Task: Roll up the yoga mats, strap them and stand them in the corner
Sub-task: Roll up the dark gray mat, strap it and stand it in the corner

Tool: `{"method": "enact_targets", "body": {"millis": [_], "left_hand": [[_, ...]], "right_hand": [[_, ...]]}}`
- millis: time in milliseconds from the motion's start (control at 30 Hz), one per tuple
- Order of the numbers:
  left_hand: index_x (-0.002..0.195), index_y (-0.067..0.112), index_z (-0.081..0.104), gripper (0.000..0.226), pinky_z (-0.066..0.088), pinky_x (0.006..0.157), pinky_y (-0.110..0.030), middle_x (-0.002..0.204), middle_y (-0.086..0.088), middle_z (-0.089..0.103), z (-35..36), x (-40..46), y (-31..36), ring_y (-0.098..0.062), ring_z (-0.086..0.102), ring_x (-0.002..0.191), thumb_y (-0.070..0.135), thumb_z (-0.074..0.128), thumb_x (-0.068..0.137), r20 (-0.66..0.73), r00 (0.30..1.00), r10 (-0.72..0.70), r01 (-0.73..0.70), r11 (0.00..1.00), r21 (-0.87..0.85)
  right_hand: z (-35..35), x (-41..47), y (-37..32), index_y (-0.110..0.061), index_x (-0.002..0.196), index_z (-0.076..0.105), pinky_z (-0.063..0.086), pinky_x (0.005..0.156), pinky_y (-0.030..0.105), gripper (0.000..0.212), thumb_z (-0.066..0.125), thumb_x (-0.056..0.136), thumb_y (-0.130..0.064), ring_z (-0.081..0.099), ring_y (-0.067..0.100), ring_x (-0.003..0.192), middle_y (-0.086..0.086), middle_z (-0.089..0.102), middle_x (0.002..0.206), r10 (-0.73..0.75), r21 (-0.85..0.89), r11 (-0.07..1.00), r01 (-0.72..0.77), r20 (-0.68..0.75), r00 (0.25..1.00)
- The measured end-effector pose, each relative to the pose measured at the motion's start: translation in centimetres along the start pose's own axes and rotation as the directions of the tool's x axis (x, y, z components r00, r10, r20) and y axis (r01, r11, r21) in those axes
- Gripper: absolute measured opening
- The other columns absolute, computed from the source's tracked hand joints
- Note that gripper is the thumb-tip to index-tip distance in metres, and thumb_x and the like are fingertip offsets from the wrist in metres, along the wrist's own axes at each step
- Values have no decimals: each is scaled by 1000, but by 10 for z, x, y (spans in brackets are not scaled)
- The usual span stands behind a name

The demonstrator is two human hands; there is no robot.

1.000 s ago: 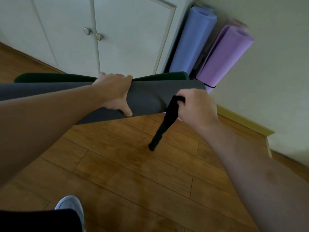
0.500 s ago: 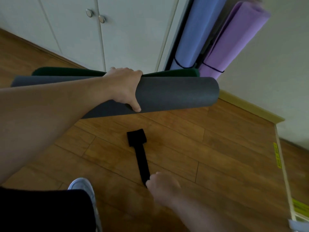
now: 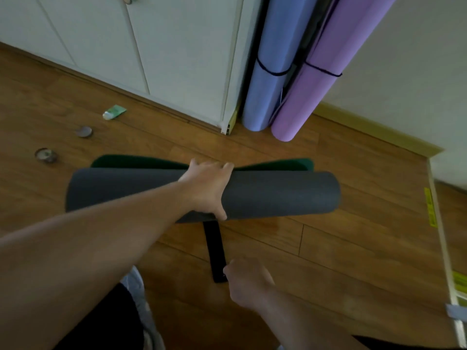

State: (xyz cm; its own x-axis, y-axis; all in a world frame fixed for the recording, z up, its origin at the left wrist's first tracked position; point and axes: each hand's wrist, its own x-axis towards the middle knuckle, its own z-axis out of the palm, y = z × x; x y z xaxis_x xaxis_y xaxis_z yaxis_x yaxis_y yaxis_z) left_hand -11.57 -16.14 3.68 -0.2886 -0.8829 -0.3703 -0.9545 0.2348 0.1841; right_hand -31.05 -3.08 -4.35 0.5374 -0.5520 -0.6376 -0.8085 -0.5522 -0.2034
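- We see the left hand [image 3: 208,189] laid over the top of a rolled grey mat [image 3: 278,195], fingers curled over its far side and thumb hooked under its near edge, so it grips the roll.
- The grey mat lies crosswise in front of us, and a green mat [image 3: 141,161] shows just behind it, partly hidden.
- A black strap [image 3: 214,245] lies on the wooden floor [image 3: 353,248], one end running under the grey mat, the other end at the right hand [image 3: 246,282].
- The right hand sits at the strap's near end with its fingers curled; it touches the strap, but we cannot tell whether it actually pinches it.
- In the corner, a blue mat [image 3: 267,79] and a purple mat [image 3: 305,94] stand rolled, side by side and touching, each with a thin dark band around it, between the white cupboard [image 3: 177,46] and the wall [image 3: 404,72].
- Off to the left on the floor lie a small green tube [image 3: 114,112] and two round tins [image 3: 84,131].
- A shoe [image 3: 137,289] shows below the left forearm.
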Motion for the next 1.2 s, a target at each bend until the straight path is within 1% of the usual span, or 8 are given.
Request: {"method": "enact_targets", "body": {"millis": [167, 300, 600, 767, 867, 967, 1067, 1200], "left_hand": [[156, 22, 22, 123, 34, 116, -58, 149, 2, 45, 96, -10, 21, -26, 42, 137, 67, 86, 62, 126, 992, 17, -13, 1000, -28], [162, 20, 12, 126, 26, 122, -59, 159, 0, 36, 146, -16, 18, -28, 33, 146, 65, 82, 67, 150, 988, -35, 43, 998, -45], [164, 22, 3, 129, 17, 126, -52, 165, 2, 25, 194, -26, -8, -25, 23, 153, 78, 68, 68, 147, 989, -29, 46, 993, -109], [164, 22, 7, 135, 14, 128, -51, 166, 2, 23, 193, -26, -6, -26, 22, 153, 100, 51, 64, 169, 985, -18, 30, 997, -69], [160, 30, 23, 104, 18, 126, -47, 161, 5, 36, 195, -27, -2, -22, 31, 148, 98, 22, 82, 67, 996, -63, 72, 986, -150], [161, 28, 27, 94, 17, 127, -49, 162, 4, 38, 202, -30, 1, -24, 32, 149, 91, 16, 91, 21, 997, -79, 81, 986, -143], [165, 25, 19, 99, 13, 128, -51, 168, 0, 30, 207, -29, 0, -26, 26, 154, 91, 15, 91, 54, 996, -76, 83, 988, -131], [166, 23, 14, 102, 9, 128, -51, 170, -1, 25, 208, -24, -5, -26, 20, 157, 92, 13, 90, 76, 995, -58, 68, 988, -137]], "right_hand": [[10, 5, 6, -12, 100, 68, 58, 69, 42, 19, 50, 100, -5, 60, 24, 75, 7, 64, 89, 4, 1, 1000, -4, 34, 999], [15, 12, 11, -14, 120, 69, 59, 82, 45, 25, 50, 104, -10, 64, 30, 95, 10, 60, 119, 14, 82, 997, -14, -7, 1000], [-28, 50, 27, -24, 105, 73, 56, 74, 33, 15, 58, 105, -26, 61, 15, 89, -5, 64, 99, 22, 196, 978, 67, -419, 908], [-46, 79, 31, -28, 103, 74, 54, 75, 29, 8, 66, 102, -28, 63, 12, 89, -9, 67, 98, 49, 199, 980, 30, -381, 923], [-48, 93, 31, -29, 99, 77, 58, 77, 32, 6, 72, 98, -26, 65, 12, 89, -9, 69, 97, 39, 213, 977, 18, -261, 964], [-59, 115, 43, -31, 100, 77, 61, 79, 29, 8, 70, 100, -27, 66, 5, 88, -12, 71, 96, 81, 440, 898, 0, -164, 983], [-65, 160, 60, -30, 131, 66, 59, 91, 32, 29, 65, 102, -25, 64, 9, 112, -10, 65, 129, 227, 513, 856, -61, -268, 936], [-58, 222, 61, -24, 167, 14, 38, 122, 43, 94, 75, 96, -21, 25, 25, 156, -3, 20, 172, 121, 230, 970, -72, -204, 971]]}}
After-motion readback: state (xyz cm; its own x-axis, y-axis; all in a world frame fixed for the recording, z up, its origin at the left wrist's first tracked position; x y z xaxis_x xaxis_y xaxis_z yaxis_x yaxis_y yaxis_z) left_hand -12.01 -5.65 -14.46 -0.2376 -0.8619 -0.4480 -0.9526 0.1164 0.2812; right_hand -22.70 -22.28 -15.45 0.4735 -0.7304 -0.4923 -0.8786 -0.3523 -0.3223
